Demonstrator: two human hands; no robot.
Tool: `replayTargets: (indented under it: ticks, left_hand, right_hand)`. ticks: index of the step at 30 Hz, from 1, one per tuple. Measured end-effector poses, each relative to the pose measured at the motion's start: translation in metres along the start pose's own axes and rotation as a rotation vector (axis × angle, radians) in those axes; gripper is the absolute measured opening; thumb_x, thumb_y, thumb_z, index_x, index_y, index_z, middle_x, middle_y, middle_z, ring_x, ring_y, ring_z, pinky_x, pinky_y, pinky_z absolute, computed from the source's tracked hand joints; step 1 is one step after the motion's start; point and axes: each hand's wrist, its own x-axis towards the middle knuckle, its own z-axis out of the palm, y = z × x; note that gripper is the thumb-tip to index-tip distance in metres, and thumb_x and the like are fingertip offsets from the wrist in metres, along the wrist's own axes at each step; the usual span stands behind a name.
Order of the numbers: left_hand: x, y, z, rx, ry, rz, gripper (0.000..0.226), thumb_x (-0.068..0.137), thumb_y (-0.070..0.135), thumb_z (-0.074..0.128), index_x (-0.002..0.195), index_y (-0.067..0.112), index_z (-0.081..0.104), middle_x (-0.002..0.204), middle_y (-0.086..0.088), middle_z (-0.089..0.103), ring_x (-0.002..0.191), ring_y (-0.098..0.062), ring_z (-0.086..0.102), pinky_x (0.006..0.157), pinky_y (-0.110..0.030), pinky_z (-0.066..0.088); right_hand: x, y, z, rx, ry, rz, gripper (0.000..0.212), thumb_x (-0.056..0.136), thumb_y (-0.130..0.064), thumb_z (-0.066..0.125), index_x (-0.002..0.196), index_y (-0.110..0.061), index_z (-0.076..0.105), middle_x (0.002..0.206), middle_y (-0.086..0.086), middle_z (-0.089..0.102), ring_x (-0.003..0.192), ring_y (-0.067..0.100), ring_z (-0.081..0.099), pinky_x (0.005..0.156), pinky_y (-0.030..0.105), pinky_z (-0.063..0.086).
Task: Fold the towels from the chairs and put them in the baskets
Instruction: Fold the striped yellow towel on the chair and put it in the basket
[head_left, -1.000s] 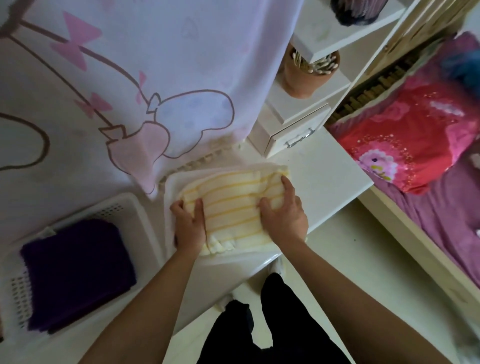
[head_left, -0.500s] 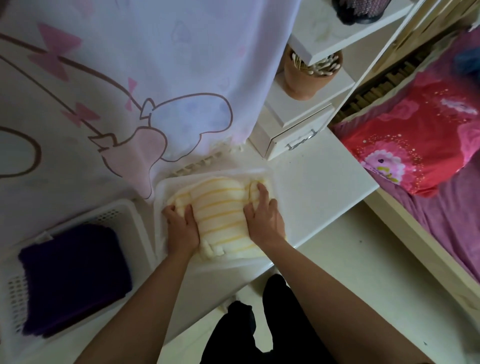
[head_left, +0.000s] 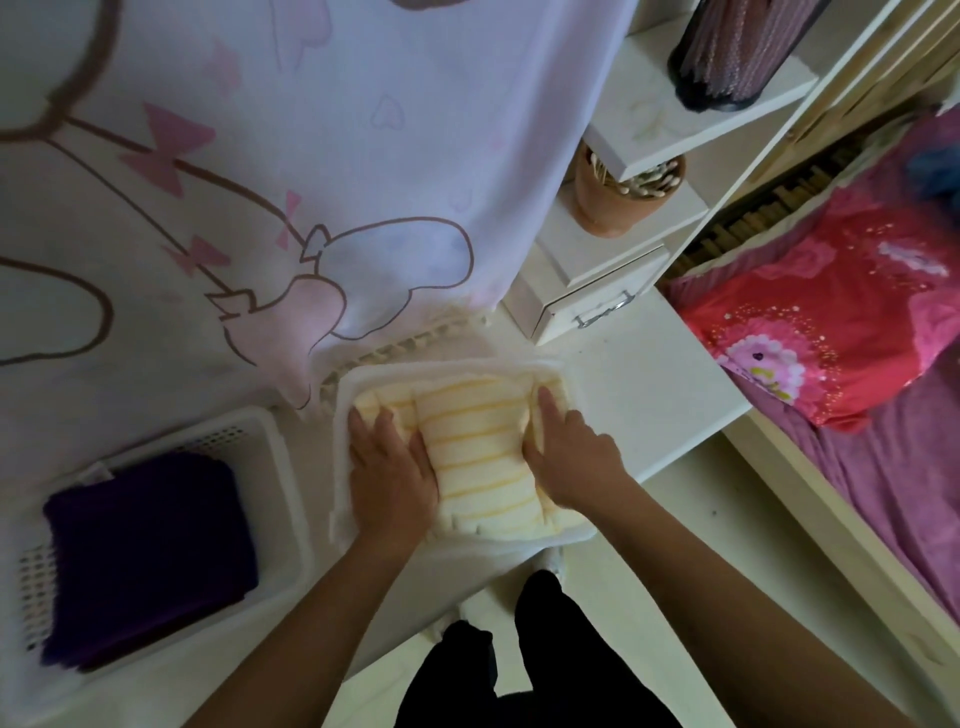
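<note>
A folded cream towel with yellow stripes (head_left: 478, 447) lies inside a white basket (head_left: 452, 370) on the white desk. My left hand (head_left: 389, 467) presses flat on the towel's left side, fingers pushed down beside the basket wall. My right hand (head_left: 571, 457) presses on the towel's right side, its index finger reaching toward the far right corner. The towel bulges up between the two hands. A second white basket (head_left: 270, 452) at the left holds a folded dark purple towel (head_left: 145, 551).
A pink-and-white printed curtain (head_left: 311, 182) hangs behind the baskets. A small drawer unit (head_left: 587, 296), a clay pot of sticks (head_left: 618, 197) and shelves stand at the back right. A bed with a red pillow (head_left: 831, 312) lies to the right. My dark trousers (head_left: 519, 665) show below the desk edge.
The striped towel has gone down into the right-hand basket, and both hands have pushed its sides deeper. The view has shifted slightly closer.
</note>
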Motion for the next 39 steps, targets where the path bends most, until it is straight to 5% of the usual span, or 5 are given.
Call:
replayTargets:
  ticks: [10,14,17,27,39]
  left_hand:
    - [0.002,0.011,0.009,0.062,-0.056,-0.122,0.042,0.096,0.021,0.048,0.131,-0.002,0.046,0.152,-0.029,0.023,0.137,-0.046,0.026,0.094,-0.059,0.045]
    - [0.004,0.013,-0.001,0.03,0.126,0.307,0.047,0.096,0.032,0.043,0.135,0.006,0.05,0.153,-0.026,0.029,0.143,-0.043,0.026,0.111,-0.057,0.027]
    - [0.012,0.017,-0.011,0.136,-0.212,0.705,0.074,0.091,0.067,0.039,0.153,0.028,0.031,0.165,-0.009,0.006,0.152,-0.03,-0.003,0.118,-0.06,0.009]
    - [0.055,0.004,-0.012,0.617,-0.826,0.557,0.142,0.047,0.084,0.07,0.139,0.053,-0.033,0.155,0.011,-0.038,0.145,-0.044,-0.023,0.107,-0.072,-0.011]
    - [0.068,0.005,0.008,0.493,-0.671,0.271,0.141,0.048,0.075,0.074,0.138,0.055,-0.033,0.157,0.014,-0.034,0.145,-0.043,-0.023,0.107,-0.074,-0.008]
  right_hand:
    - [-0.019,-0.007,-0.008,-0.112,-0.248,-0.168,0.127,0.081,-0.023,0.078,0.153,-0.03,-0.027,0.163,0.016,-0.023,0.148,0.045,0.016,0.107,0.049,0.04]
    - [-0.006,-0.002,-0.004,-0.198,-0.187,-0.156,0.138,0.07,-0.043,0.087,0.156,-0.031,-0.02,0.165,0.017,-0.009,0.145,0.043,0.021,0.107,0.047,0.04]
    - [0.0,-0.004,-0.006,-0.36,-0.084,-0.199,0.138,0.07,-0.05,0.085,0.157,-0.023,-0.019,0.163,0.022,0.002,0.148,0.046,0.01,0.115,0.046,0.03]
    - [0.028,-0.006,-0.013,-0.3,-0.253,-0.244,0.113,0.088,-0.006,0.069,0.157,-0.029,-0.018,0.162,0.022,-0.023,0.148,0.054,0.005,0.111,0.053,0.034]
    - [0.079,-0.022,-0.014,-0.456,0.028,-0.36,0.106,0.087,-0.014,0.068,0.159,-0.03,-0.008,0.165,0.013,0.002,0.146,0.044,0.02,0.088,0.04,0.052]
